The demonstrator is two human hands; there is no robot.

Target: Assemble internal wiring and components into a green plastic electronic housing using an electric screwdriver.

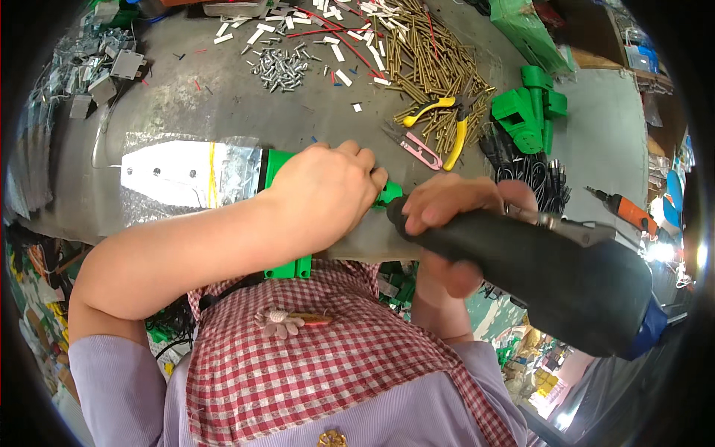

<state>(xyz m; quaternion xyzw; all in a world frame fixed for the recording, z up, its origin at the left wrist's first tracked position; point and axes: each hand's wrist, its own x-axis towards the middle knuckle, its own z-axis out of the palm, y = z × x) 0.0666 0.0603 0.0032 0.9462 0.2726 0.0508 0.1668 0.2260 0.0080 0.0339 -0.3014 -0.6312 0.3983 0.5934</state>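
My left hand (328,186) is closed over a green plastic housing (275,167) at the table's near edge, hiding most of it. More green plastic (289,268) shows below my forearm, and a small green end (389,194) sticks out past my fingers. In my right hand (465,208) is a black power screwdriver (536,261), fingers wrapped round its front part. Its nose points left and meets the green end; the tip itself cannot be made out. Against the housing's left side lies a white plate with holes (167,173), partly in clear plastic wrap with a yellow band.
Beyond my hands lie loose screws (279,68), many brass rods (424,56), yellow-handled pliers (456,134) and pink snips (423,151). Green housings (529,112) and black cables (532,175) sit at the right. Metal boxes (126,65) are piled far left. An orange screwdriver (631,212) is at far right.
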